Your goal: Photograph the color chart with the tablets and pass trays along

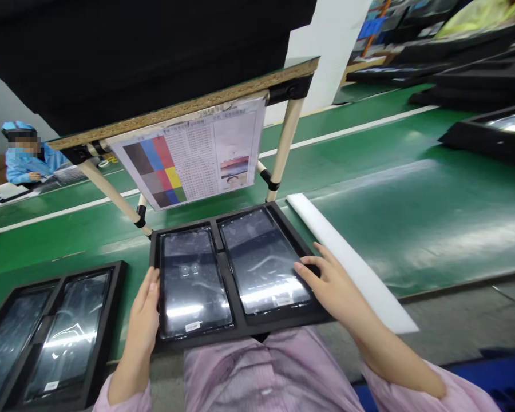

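Observation:
A black two-slot tray (228, 274) lies in front of me on the green belt, holding two dark glossy tablets: the left tablet (193, 280) and the right tablet (264, 260). My left hand (145, 312) lies flat along the tray's left edge, fingers straight, touching the rim. My right hand (330, 283) rests with spread fingers on the tray's right edge, fingertips touching the right tablet's edge. Neither hand grips anything.
A second black tray with tablets (47, 332) lies at the lower left. A white foam strip (352, 266) runs beside the tray on the right. A shelf with a colour chart sheet (193, 154) stands behind. Another person in blue (26, 160) sits far left. More trays (489, 134) are at right.

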`<state>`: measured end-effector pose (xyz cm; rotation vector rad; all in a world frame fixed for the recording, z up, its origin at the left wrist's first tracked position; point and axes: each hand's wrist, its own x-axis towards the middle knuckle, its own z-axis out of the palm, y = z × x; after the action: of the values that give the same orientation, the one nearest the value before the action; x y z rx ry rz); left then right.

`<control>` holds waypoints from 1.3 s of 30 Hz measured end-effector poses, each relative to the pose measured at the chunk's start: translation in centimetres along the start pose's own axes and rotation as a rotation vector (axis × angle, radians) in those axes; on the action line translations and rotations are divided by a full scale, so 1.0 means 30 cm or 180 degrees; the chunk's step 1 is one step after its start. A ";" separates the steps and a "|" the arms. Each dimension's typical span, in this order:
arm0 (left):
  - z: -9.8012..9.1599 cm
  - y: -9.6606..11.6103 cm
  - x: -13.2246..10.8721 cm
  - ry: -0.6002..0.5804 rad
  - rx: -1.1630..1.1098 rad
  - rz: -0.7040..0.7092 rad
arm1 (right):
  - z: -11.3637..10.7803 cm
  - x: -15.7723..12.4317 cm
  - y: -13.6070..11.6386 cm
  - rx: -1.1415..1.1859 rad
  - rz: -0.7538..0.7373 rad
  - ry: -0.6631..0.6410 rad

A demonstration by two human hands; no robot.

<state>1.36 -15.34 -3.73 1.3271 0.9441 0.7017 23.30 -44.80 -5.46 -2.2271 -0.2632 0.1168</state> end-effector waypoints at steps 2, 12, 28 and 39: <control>-0.012 0.008 -0.029 0.0025 0.0389 0.0651 | -0.013 -0.009 -0.031 0.1049 0.0144 -0.0188; 0.035 0.024 -0.160 -0.0924 0.1249 0.1055 | -0.043 0.051 -0.101 0.1787 0.0083 -0.0829; 0.184 0.037 -0.260 0.0120 0.0615 0.1860 | 0.186 -0.073 -0.328 0.3621 -0.1097 -0.1517; 0.200 0.020 -0.233 0.0408 0.1396 0.2136 | 0.250 -0.022 -0.349 0.3772 -0.0392 -0.1708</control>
<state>3.39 -24.19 -2.06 2.0473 0.7701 1.1402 19.80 -32.89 -1.90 -0.9678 -0.4641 0.6270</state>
